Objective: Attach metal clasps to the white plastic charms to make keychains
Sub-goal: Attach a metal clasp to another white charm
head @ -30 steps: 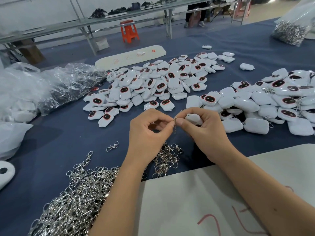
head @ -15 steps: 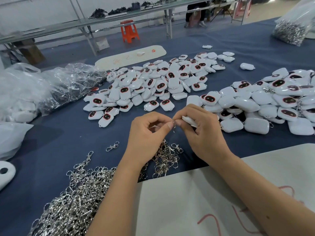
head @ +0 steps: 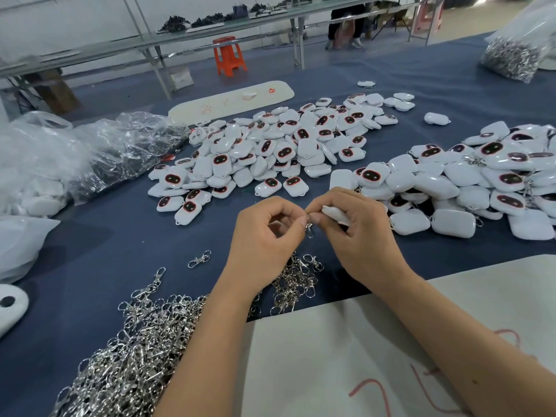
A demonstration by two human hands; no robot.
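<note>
Charm (head: pixel 335 214) tipped lower-right since earlier — hands pinch it, left (head: pixel 264 236), right (head: pixel 358 236); clasp (head: pixel 310 230) hangs vertical.

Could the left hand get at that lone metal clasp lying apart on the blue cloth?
Probably yes, once free: the lone clasp lies on bare cloth just left of the left hand, nothing between. For now that hand's fingers pinch the clasp being fitted.
</note>
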